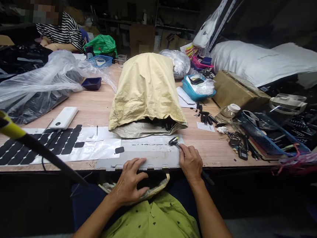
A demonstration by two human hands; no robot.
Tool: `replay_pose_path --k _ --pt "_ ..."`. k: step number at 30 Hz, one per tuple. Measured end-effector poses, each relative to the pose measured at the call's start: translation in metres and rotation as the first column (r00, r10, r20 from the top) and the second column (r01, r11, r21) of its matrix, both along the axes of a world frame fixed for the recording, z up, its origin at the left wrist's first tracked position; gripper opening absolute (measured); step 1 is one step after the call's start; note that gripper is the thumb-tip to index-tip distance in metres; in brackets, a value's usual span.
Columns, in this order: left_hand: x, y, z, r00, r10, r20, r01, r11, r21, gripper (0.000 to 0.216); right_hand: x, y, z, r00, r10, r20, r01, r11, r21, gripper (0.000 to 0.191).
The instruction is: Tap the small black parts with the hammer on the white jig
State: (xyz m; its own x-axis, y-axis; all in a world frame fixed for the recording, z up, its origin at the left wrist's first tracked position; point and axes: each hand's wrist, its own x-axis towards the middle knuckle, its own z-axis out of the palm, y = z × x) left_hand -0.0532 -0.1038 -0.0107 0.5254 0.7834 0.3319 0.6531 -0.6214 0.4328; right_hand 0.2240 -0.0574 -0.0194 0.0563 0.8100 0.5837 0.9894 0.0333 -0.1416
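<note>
My right hand (190, 162) is closed round the handle of a small hammer-like tool (173, 141), whose metal head rests on a grey flat panel (155, 156) at the table's near edge. My left hand (129, 181) grips the rim of a sack (155, 183) in my lap, just below the panel's front edge, fingers curled over it. A sheet of black stickers (36, 146) lies to the left on white backing.
A large yellow sack (146, 92) lies open-mouthed behind the panel. A white power bank (63, 117), clear plastic sheeting (39, 82), blue trays (196, 89), a cardboard box (238, 92) and small black parts (205, 117) crowd the table. A person in a striped top (62, 32) sits far left. A yellow-and-black rod (20, 136) crosses in front.
</note>
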Motion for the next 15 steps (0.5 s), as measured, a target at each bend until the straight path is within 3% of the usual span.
replay_pose_path --k 3,6,10,15 --pt "0.019 0.034 0.012 0.991 0.069 0.115 -0.061 0.996 -0.068 0.017 -0.001 0.002 0.0 0.999 -0.013 -0.033 0.013 1.0 -0.019 0.025" --pt "0.043 0.087 0.024 0.965 0.213 0.154 -0.191 0.971 -0.144 0.021 -0.002 0.005 0.0 0.999 -0.016 -0.052 0.015 1.0 -0.027 0.024" --pt "0.071 0.151 0.039 0.923 0.386 0.007 -0.375 0.902 -0.212 0.028 -0.007 0.006 0.0 0.999 -0.036 -0.024 0.036 0.999 -0.011 0.023" --pt "0.09 0.191 0.055 0.826 0.526 -0.202 -0.56 0.809 -0.181 0.027 -0.014 0.004 0.002 0.999 -0.054 0.006 0.054 0.999 -0.009 0.023"
